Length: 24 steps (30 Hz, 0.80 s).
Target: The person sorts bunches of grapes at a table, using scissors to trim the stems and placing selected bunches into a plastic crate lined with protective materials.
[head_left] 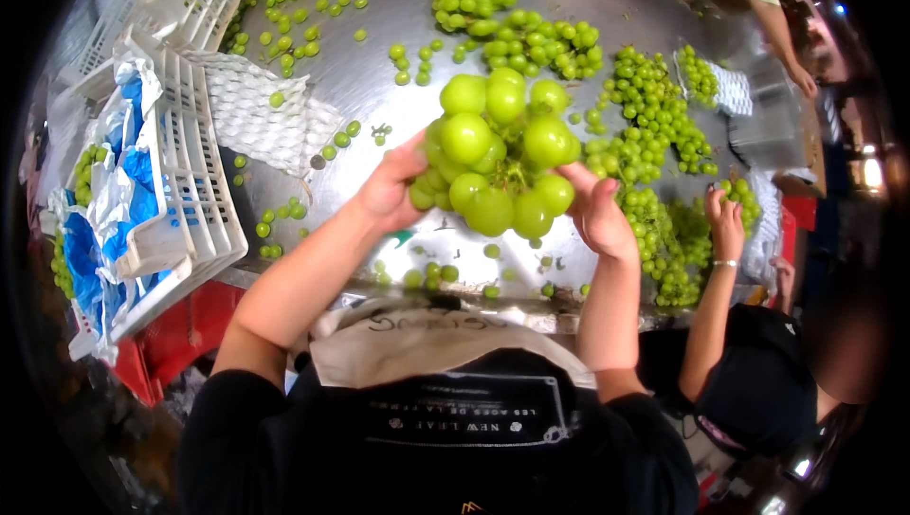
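A bunch of large green grapes (pixel 498 160) is raised close to the camera above the metal table. My left hand (pixel 391 185) grips it from the left side, the fingertips hidden behind the fruit. On the other side my right hand (pixel 599 214) cups the bunch with its thumb raised, and the fingers behind the grapes do not show fully. Looking down into the bunch, I see green stems in a gap among the berries. Loose grapes (pixel 431 274) lie on the table below my hands.
White plastic crates (pixel 194 169) stand at the left, one holding blue and white wrapping. A white foam net (pixel 261 103) lies beside it. Grape bunches (pixel 645 98) cover the right of the steel table (pixel 374 8). A co-worker's hand (pixel 726 223) is close on the right; another person works across.
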Motion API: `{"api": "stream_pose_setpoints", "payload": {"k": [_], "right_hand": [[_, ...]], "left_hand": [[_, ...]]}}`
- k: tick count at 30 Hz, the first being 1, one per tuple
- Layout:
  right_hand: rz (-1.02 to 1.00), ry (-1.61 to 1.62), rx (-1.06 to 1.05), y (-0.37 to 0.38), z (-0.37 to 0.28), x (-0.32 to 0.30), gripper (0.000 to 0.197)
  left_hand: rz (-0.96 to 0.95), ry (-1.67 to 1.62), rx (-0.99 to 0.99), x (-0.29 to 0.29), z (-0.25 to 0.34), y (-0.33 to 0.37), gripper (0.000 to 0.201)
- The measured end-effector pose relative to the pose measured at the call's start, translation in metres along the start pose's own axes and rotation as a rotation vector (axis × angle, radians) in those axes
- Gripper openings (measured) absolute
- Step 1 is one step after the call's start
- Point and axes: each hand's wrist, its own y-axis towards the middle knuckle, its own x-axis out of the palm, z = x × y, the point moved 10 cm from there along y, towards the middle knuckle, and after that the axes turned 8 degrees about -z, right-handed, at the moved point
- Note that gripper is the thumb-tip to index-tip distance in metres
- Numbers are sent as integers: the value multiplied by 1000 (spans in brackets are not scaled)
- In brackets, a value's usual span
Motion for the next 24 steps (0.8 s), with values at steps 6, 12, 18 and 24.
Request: {"api": "stream_pose_setpoints", "payload": {"k": [6,12,18,24], "right_hand": [[309,346,-507,16,-3,-8,115],[423,790,-595,25,16,-18,110],[359,1030,-676,28,2,-20,106],[681,884,-674,7,15,-34,97]], "left_hand": [[109,59,-69,8,-27,4,59],[32,141,-93,47,-21,-3,71],[138,1224,0,71,20,-8,79],[198,1987,520,138,52,-5,29]]}}
